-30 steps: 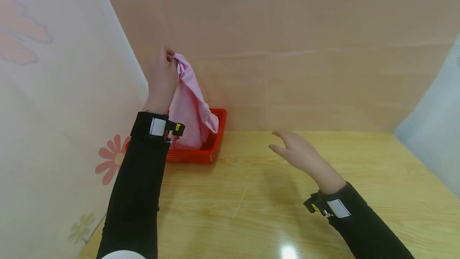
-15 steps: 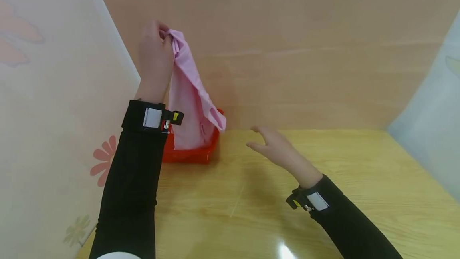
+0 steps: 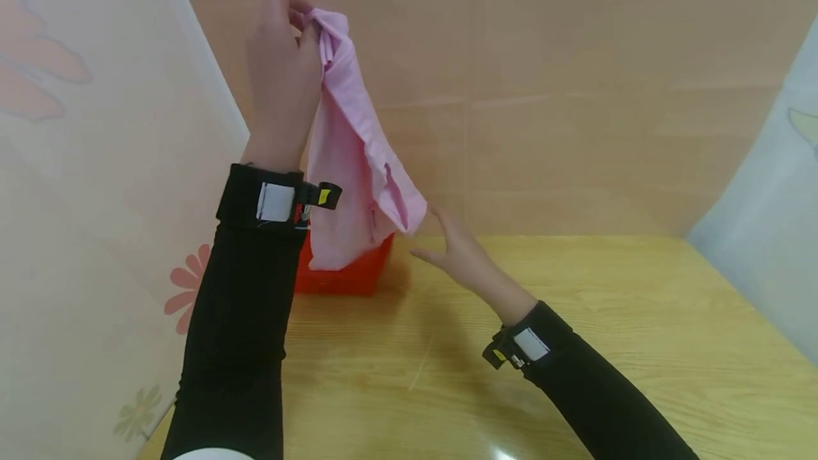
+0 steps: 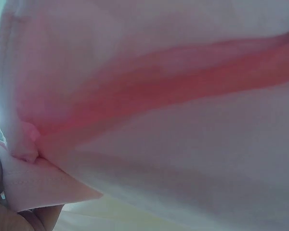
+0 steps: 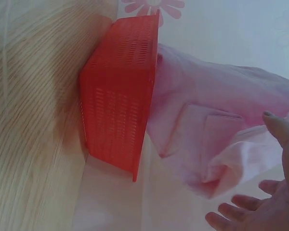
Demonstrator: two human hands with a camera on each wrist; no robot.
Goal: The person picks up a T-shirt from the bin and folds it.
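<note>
A pink garment (image 3: 348, 162) with a stitched edge hangs in folds from my raised left hand (image 3: 281, 84), which pinches its top between thumb and fingers. Its lower end overlaps the red basket (image 3: 339, 279) in the head view. From the right wrist view, the cloth stretches up past the basket rim, showing a flat sewn panel. My right hand (image 3: 463, 254) reaches in from the right with fingers spread, holding nothing; its fingertips are right by the garment's lower right corner. The left wrist view is nearly filled by the cloth, with fingers at its lower left edge.
The perforated basket stands on the wooden table (image 3: 575, 318) near the back left. A white flowered sheet (image 3: 115, 197) hangs along the left side, and brown covering (image 3: 575, 91) rises behind the table. Another pale sheet (image 3: 767, 233) hangs at right.
My left hand has risen, drawing the pink garment up from the basket. My right hand has moved left, close to the garment's hanging corner.
</note>
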